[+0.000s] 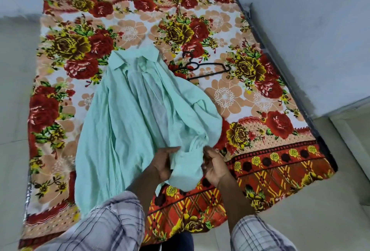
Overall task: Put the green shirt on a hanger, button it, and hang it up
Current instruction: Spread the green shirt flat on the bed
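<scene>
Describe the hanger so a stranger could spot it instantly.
Start at the big floral bedspread. On it lies a pale green shirt; just right of its collar, lying flat, is the hanger. It is thin, black and wiry, the only dark bare outline against the flower print.

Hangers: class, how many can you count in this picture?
1. A black hanger lies on the floral sheet, right of the collar of the green shirt. The shirt could hide others.

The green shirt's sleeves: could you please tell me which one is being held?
The sleeve nearer the hanger: the left hand and right hand grip its cuff; the other is in neither hand.
</scene>
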